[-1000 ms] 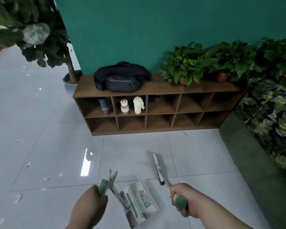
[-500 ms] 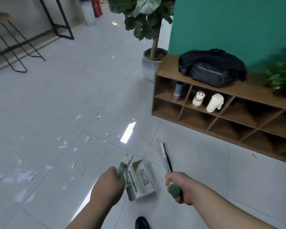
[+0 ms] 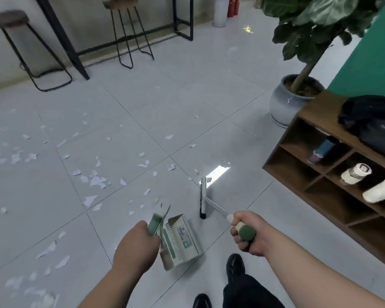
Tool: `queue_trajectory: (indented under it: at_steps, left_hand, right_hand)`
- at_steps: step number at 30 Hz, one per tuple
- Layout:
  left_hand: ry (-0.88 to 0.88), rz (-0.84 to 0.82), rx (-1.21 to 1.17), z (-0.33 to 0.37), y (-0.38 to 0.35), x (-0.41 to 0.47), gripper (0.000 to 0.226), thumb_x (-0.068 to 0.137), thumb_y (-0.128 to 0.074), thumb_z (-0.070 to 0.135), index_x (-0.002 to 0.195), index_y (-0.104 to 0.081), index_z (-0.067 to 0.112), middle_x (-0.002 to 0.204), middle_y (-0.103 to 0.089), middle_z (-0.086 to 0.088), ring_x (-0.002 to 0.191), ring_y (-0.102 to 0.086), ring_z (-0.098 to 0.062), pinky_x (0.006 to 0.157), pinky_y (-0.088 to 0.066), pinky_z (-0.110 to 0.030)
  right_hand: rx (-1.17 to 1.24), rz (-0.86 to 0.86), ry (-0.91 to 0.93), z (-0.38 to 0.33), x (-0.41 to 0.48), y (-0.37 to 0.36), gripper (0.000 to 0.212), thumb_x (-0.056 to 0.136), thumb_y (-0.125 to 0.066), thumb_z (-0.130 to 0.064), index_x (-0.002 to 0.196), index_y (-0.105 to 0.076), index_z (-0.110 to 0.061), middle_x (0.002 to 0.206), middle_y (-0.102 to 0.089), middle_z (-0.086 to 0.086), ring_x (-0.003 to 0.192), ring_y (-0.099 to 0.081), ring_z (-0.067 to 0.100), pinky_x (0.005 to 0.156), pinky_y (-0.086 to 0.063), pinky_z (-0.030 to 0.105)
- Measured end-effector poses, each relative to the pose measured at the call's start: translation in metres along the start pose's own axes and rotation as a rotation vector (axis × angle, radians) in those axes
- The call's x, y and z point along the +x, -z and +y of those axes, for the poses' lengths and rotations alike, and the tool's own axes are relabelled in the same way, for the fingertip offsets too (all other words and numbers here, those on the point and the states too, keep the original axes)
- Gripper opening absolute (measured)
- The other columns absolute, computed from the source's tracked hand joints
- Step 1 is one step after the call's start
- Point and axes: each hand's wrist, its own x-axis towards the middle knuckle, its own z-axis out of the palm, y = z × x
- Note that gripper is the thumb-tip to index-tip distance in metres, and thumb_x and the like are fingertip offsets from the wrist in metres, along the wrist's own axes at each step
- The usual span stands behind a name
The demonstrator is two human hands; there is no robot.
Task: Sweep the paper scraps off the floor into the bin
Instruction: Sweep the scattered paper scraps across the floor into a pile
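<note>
Paper scraps (image 3: 96, 181) lie scattered over the floor (image 3: 142, 103) ahead and to the left of both hands, thickest out beyond the left hand (image 3: 133, 247) and thinner toward the right; that hand is the nearer to them, its fingers (image 3: 146, 228) curled round the green dustpan handle (image 3: 156, 222), with the dustpan (image 3: 182, 238) hanging tilted just beside it and seemingly clear of the floor; no scraps show inside the pan, though part of it is hidden. The right hand (image 3: 251, 238) grips the green end of the broom handle (image 3: 218, 210), its fingers wrapped tight round it; the broom head (image 3: 203, 197) sits low at the floor to the right of most scraps, its long axis running away from the person, so its broad side faces left toward the litter; a sweep would likely have to travel leftward, or the pan go down first. No bin is in view. Shelf (image 3: 298, 138) compartments at the right hold a bottle and white containers; a pot (image 3: 285, 103) holds a tree.
</note>
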Motion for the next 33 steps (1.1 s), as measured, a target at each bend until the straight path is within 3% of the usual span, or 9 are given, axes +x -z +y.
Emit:
queue_trajectory:
  at_steps: [5,11,14,25,33]
  left_hand:
    - [0.085,0.035,-0.048,-0.006,0.007,0.014,0.012,0.088,-0.05,0.022,0.079,-0.047,0.015,0.072,-0.058,-0.001,0.062,-0.051,-0.019,0.055,-0.035,-0.03]
    - [0.187,0.056,-0.062,0.008,0.01,0.046,0.015,0.089,-0.049,0.022,0.077,-0.043,0.017,0.073,-0.055,0.0,0.063,-0.05,-0.019,0.054,-0.033,-0.03]
    - [0.263,0.064,-0.068,0.013,0.011,0.061,0.014,0.089,-0.05,0.021,0.078,-0.043,0.016,0.073,-0.055,-0.001,0.063,-0.05,-0.02,0.053,-0.033,-0.03]
    - [0.543,0.103,-0.153,0.029,0.022,0.082,0.011,0.088,-0.051,0.021,0.081,-0.048,0.014,0.074,-0.06,-0.003,0.062,-0.052,-0.02,0.055,-0.036,-0.031]
    - [0.743,0.173,-0.249,0.03,0.026,0.074,0.01,0.087,-0.052,0.018,0.082,-0.048,0.011,0.07,-0.055,-0.003,0.057,-0.045,-0.021,0.052,-0.033,-0.029]
  right_hand:
    - [-0.134,0.035,0.048,-0.034,0.011,-0.011,0.026,0.076,-0.054,-0.003,0.101,-0.056,-0.011,0.06,-0.055,0.009,0.041,-0.04,0.018,0.043,-0.028,0.019]
    - [-0.387,0.172,0.08,-0.101,0.064,-0.018,0.023,0.072,-0.057,-0.004,0.094,-0.056,-0.01,0.076,-0.052,0.014,0.048,-0.04,0.019,0.047,-0.03,0.019]
    - [-0.491,0.173,0.067,-0.138,0.091,-0.026,0.017,0.075,-0.056,-0.005,0.089,-0.052,-0.012,0.071,-0.048,0.01,0.05,-0.037,0.018,0.047,-0.028,0.019]
    - [-0.842,-0.141,-0.035,-0.172,0.143,-0.133,0.012,0.076,-0.053,-0.004,0.075,-0.05,-0.015,0.067,-0.047,0.007,0.048,-0.035,0.017,0.045,-0.024,0.018]
    - [-0.813,-0.371,-0.108,-0.187,0.152,-0.242,0.014,0.078,-0.053,-0.007,0.084,-0.051,-0.02,0.067,-0.046,0.007,0.05,-0.035,0.016,0.047,-0.024,0.016]
